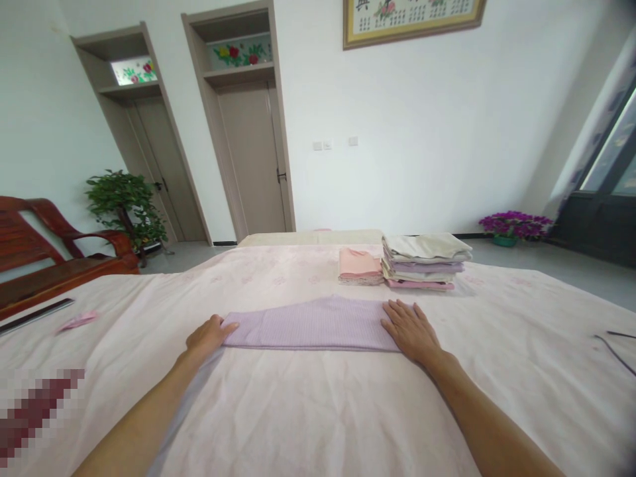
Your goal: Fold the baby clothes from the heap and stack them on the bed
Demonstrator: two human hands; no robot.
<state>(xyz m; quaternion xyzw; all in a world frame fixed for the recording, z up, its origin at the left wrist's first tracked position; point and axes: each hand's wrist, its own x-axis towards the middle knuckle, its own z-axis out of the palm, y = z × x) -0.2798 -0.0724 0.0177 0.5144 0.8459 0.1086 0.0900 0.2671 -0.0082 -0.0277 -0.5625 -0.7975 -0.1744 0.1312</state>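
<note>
A lilac, finely striped piece of folded clothing (313, 324) lies as a long flat strip across the bed sheet in front of me. Its shape resembles folded trousers, but I cannot tell for sure. At its left end my left hand (209, 333) grips the edge, thumb on top and the other fingers mostly hidden. My right hand (411, 329) rests flat on the right end, fingers spread over the cloth. Just behind the strip stand a small folded pink stack (358, 266) and a taller stack of folded white, lilac and pink clothes (424, 262).
A pale pink sheet (322, 411) covers the wide surface. On the left lie a small pink cloth (77, 320) and a dark flat object (37, 315). Thin dark cords or rods (616, 351) show at right. Beyond are a wooden bench (59, 245) and potted plants.
</note>
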